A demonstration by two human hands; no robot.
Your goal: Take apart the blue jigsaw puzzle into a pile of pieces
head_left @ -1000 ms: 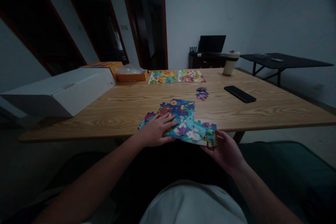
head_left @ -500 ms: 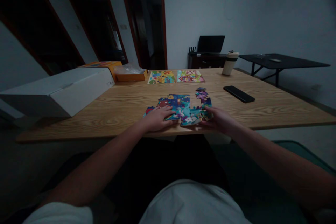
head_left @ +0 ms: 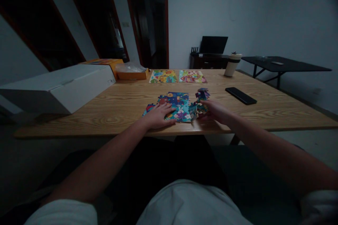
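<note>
A partly joined jigsaw puzzle (head_left: 179, 100), mostly blue with cartoon figures, lies near the front edge of the table. My left hand (head_left: 160, 115) rests on its lower left part, fingers spread. On the other side, my right hand (head_left: 215, 110) grips the right edge of a joined puzzle section (head_left: 195, 108). That section is tilted up off the table, close beside the flat part; whether the two still touch, I cannot tell. Behind it sits a small heap of loose puzzle pieces (head_left: 202, 91), partly covered by the raised section.
Two bright puzzle pictures (head_left: 163, 76) lie at the table's far side. White box (head_left: 60, 86) and orange tray (head_left: 133, 74) holding clear plastic stand left. A black phone (head_left: 240, 95) and lidded cup (head_left: 232, 65) are right. The wooden table's front edge (head_left: 105, 135) runs close to my body.
The right-hand puzzle section has been tilted up by my right hand, its upper part now in front of the loose pieces. My left hand stays on the puzzle.
</note>
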